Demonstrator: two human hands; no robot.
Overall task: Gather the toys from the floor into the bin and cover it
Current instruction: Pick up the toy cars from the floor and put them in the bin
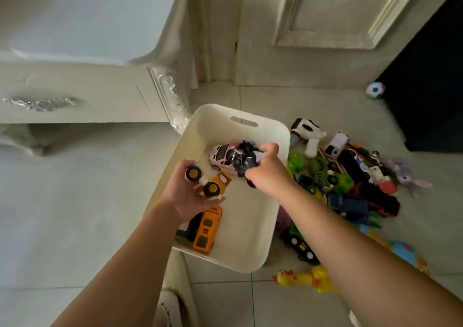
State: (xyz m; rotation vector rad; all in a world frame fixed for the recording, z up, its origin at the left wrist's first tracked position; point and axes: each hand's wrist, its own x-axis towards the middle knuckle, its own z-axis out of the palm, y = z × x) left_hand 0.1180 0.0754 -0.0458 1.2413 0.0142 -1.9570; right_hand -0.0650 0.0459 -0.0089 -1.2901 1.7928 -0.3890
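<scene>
Your left hand (186, 191) cups a yellow truck (213, 182), your right hand (265, 170) grips a black car (244, 160), both over the bin (250, 226). These look like light, hard plastic; hold them by the bodies, not the wheels. The toy pile (350, 183) lies right of your right hand.

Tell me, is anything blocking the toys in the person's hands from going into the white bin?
Nothing visible does. The left hand with the yellow truck and the right hand with the dark toy car are over the open bin. A white car and yellow bus inside leave room.
</scene>
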